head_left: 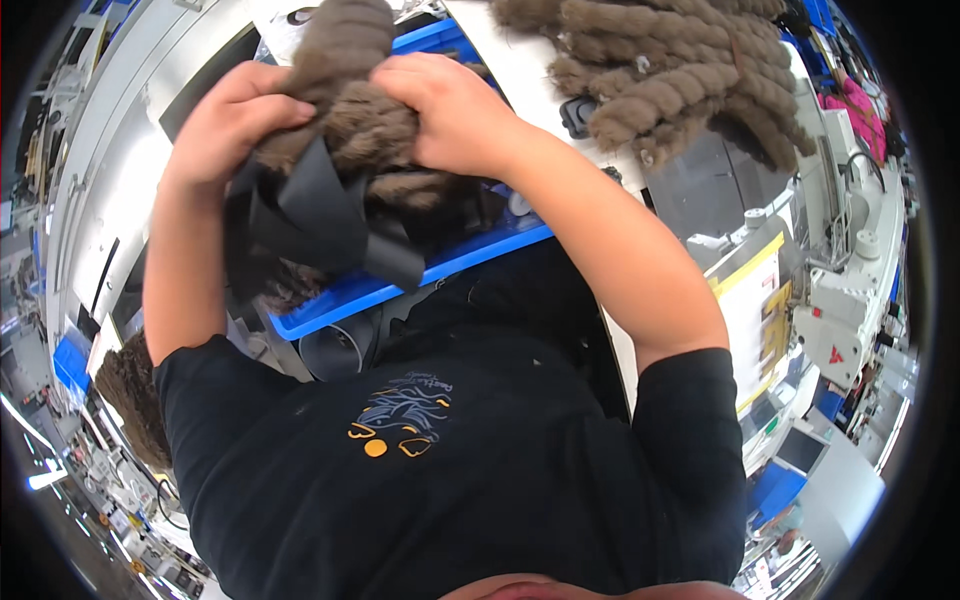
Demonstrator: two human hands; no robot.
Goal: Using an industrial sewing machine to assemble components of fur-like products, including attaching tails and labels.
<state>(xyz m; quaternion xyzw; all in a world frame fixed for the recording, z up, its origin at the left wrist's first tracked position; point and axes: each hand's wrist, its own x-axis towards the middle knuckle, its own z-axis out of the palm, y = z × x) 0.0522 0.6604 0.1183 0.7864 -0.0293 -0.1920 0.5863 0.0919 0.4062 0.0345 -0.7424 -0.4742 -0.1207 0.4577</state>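
Brown ribbed fur (345, 45) hangs bunched between my two hands above a blue bin. My left hand (235, 120) pinches the fur's left side, thumb pressed against the fingers. At the other side my right hand (450, 110) grips it, with the fingertips hidden behind the fur. Wide black fabric strips (320, 205) dangle under the fur and drape over the blue bin (400, 285). Some of the bin's contents are covered by the fur and strips.
A pile of brown fur strips (655, 95) lies on the white table at the far right, beside a small black object (577, 117). White sewing machines (850, 320) stand farther right. A brown furry bundle (135, 400) is at my left.
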